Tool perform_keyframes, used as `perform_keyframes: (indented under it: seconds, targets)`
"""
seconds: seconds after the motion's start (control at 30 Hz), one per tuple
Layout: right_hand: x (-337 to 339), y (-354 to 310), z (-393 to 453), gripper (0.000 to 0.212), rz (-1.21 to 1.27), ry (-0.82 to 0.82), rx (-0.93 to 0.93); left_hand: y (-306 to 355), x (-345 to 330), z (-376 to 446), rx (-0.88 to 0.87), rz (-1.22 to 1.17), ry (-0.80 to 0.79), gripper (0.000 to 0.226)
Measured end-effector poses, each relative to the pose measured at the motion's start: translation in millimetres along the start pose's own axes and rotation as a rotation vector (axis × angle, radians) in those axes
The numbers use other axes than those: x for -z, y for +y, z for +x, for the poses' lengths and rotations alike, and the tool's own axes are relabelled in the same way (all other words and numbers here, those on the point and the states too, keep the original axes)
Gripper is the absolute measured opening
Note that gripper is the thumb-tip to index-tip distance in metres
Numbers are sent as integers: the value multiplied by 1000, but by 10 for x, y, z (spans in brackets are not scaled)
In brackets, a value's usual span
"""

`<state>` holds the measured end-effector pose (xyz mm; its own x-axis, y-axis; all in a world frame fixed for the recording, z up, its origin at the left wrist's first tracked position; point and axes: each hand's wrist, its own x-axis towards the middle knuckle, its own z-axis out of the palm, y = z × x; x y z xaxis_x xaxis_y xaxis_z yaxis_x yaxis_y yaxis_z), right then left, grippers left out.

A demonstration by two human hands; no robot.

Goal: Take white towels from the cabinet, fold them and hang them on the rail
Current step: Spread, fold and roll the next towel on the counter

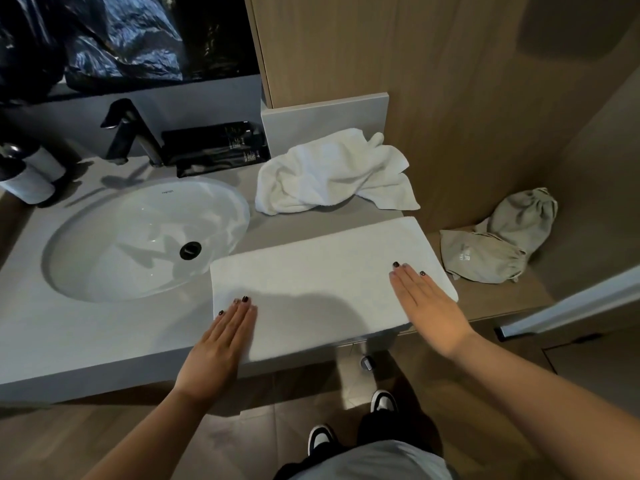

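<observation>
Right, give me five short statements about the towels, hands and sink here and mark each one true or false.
1. Both hands lie flat on the folded towel. True: the left hand and right hand rest on it with straight fingers.
2. The crumpled towel sits in the sink. False: it lies on the counter behind the folded towel.
3. The faucet is black. True.
4. The right hand grips a grey cloth bag. False: the bag lies untouched on the wooden ledge.
5. The folded towel hangs on a rail. False: it lies on the counter, right of the sink.
</observation>
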<state>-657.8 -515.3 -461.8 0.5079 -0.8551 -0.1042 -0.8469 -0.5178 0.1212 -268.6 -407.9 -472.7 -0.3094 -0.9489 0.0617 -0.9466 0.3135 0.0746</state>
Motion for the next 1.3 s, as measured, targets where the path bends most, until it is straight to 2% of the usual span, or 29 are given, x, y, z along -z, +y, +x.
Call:
perform_keyframes:
  seconds: [0.07, 0.13, 0.2, 0.3, 0.43, 0.5, 0.57, 0.7, 0.77, 0.83, 0.9, 0.93, 1.03, 1.17, 1.3]
  targets:
    - [21, 48, -19, 94, 12, 19, 34, -24, 77, 10, 20, -81, -7, 95]
    - [80, 172, -26, 88, 81, 76, 30, -79, 150, 3, 44, -204, 24, 87]
    - [231, 335, -15, 65, 283, 92, -72, -145, 240, 5, 94, -344, 81, 74]
    - [638, 540, 127, 27, 702, 8, -261, -182, 452, 82, 291, -552, 202, 36]
    - [1262, 756, 302, 13, 1085, 97, -400, -70, 900, 398, 657, -908, 418, 9]
    - [1486, 817, 379, 11, 1255, 187, -474, -62, 1121, 571, 713, -1007, 504, 14]
    - [1602, 835, 499, 10, 1327, 250, -541, -97, 1253, 726, 708, -992, 537, 20]
    - [1495, 798, 809, 24, 1381, 295, -675, -160, 1215, 1016, 786, -825, 460, 21]
    - [1298, 713, 941, 21, 1215, 319, -748, -194, 1060, 1109, 878, -772, 347, 26]
    - [1035, 607, 1000, 39, 948, 220, -738, -248, 842, 1122, 970, -758, 236, 44]
    - [771, 492, 957, 34, 834, 133, -687, -263, 633, 1067, 1019, -694, 163, 53]
    - [674, 430, 891, 29, 829, 107, -677, -240, 554, 1028, 1027, -652, 127, 49]
    - [460, 338, 673, 36, 824, 77, -729, -121, 446, 828, 1012, -622, 63, 28]
    - [437, 324, 492, 27, 809, 61, -834, -29, 452, 612, 1035, -635, 66, 19]
    - [490, 328, 467, 22, 800, 68, -825, -142, 511, 709, 1110, -625, -153, 31]
